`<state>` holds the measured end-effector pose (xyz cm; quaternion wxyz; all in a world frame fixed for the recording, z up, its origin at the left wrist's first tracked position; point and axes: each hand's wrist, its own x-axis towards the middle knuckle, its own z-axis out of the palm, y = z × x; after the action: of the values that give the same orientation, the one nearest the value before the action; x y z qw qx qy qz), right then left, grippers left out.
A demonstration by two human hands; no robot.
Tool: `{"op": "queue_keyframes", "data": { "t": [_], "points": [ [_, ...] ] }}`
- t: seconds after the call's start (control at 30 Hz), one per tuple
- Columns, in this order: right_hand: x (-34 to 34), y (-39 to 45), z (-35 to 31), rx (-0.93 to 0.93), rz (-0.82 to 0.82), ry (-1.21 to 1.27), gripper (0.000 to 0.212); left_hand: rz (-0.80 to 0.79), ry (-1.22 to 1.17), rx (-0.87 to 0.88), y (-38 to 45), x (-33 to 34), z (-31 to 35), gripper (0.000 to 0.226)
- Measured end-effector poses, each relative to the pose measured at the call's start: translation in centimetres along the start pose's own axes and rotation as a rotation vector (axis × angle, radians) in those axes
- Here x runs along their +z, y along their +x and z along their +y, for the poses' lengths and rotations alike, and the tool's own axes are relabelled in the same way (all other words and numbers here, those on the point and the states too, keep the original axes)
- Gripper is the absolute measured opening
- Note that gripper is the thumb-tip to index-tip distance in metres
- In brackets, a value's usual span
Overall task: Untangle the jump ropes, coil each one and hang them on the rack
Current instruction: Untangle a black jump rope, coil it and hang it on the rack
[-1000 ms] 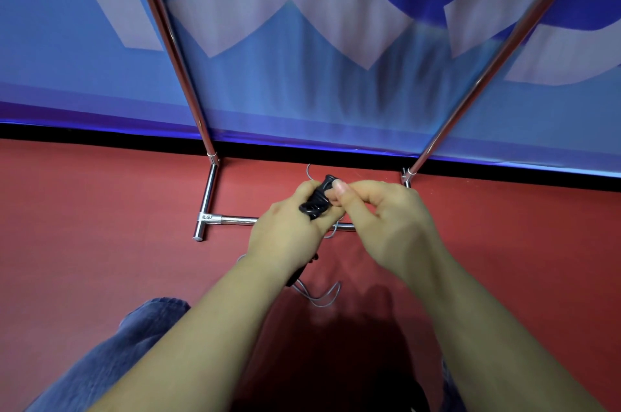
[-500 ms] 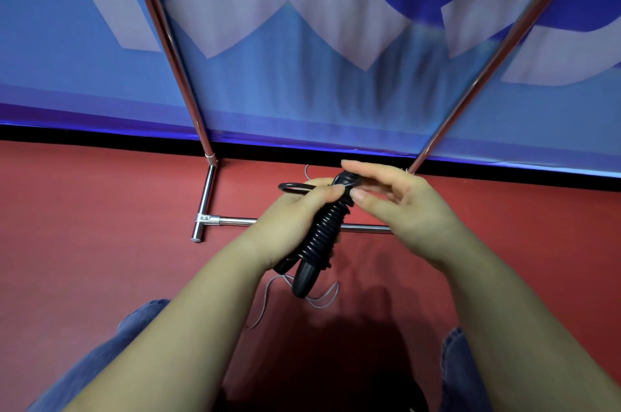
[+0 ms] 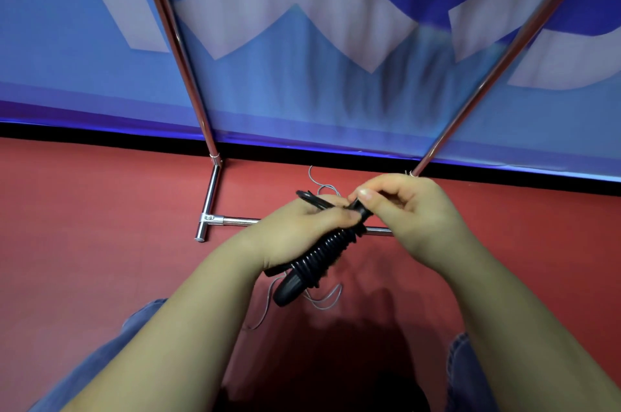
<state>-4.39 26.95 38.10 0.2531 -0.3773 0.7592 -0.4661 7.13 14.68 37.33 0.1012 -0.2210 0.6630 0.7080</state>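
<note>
A black jump rope handle [image 3: 316, 260], ribbed along its middle and smooth at its near end, is held slantwise in mid-air between the two hands, above the red floor [image 3: 100, 226]. The left hand [image 3: 295, 230] is wrapped round the far part of the handle, with the thumb laid across the top and the fingers curled underneath. A loop of black cord [image 3: 311, 198] is seen emerging at the far side of this hand. The right hand [image 3: 403, 206] is curled over the far tip of the handle, which is pinched between the thumb and the bent fingers; the exact contact is hidden by the knuckles. A thin grey rope [image 3: 322, 300] is seen lying loose on the floor beneath the hands, with another stretch of it showing farther off near the wall. The chrome rack [image 3: 211, 196] is stood on the floor beyond the hands, its two uprights rising to the left and right and its low crossbar passing behind the hands. A blue and white banner [image 3: 302, 75] is hung behind the rack. Denim-clad knees [image 3: 100, 361] are visible at the near edge.
</note>
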Motion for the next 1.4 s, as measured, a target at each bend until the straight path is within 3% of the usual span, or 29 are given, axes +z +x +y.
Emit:
{"op": "queue_keyframes", "data": {
  "t": [0.1, 0.2, 0.3, 0.4, 0.6, 0.83, 0.97, 1.2, 1.4],
  "points": [
    [-0.1, 0.1, 0.1, 0.065, 0.008, 0.044, 0.022, 0.048, 0.198, 0.103, 0.5, 0.1, -0.7, 0.014],
    [-0.2, -0.1, 0.1, 0.101, -0.05, 0.047, 0.023, 0.133, 0.433, 0.12, 0.7, 0.0, -1.2, 0.025],
    [-0.3, -0.2, 0.4, 0.08, -0.047, -0.158, 0.021, 0.245, 0.723, 0.116, 0.6, -0.2, -1.0, 0.031],
    [-0.2, -0.2, 0.2, 0.072, -0.031, -0.353, 0.016, 0.317, 0.863, 0.132, 0.6, -0.1, -1.1, 0.039],
    [0.6, -0.2, -0.7, 0.15, -0.166, -0.594, 0.028, 0.335, 1.036, 0.162, 0.5, 0.2, -1.3, 0.047],
    [1.4, -2.8, -4.0, 0.011, -0.247, -0.949, 0.023, 0.344, 1.093, 0.263, -1.9, 0.6, -0.7, 0.048],
    [-1.2, -5.8, -6.4, 0.033, -0.308, -1.018, 0.025, 0.304, 1.072, 0.351, -3.7, 3.6, 0.4, 0.046],
    [-2.8, -11.6, -10.7, -0.033, -0.191, -0.848, 0.02, 0.341, 1.078, 0.424, -10.2, 6.1, 3.1, 0.044],
    [-0.8, -14.7, -15.8, -0.22, -0.122, -1.182, 0.033, 0.505, 1.266, 0.572, -16.3, 6.2, 4.8, 0.052]
  ]
}}
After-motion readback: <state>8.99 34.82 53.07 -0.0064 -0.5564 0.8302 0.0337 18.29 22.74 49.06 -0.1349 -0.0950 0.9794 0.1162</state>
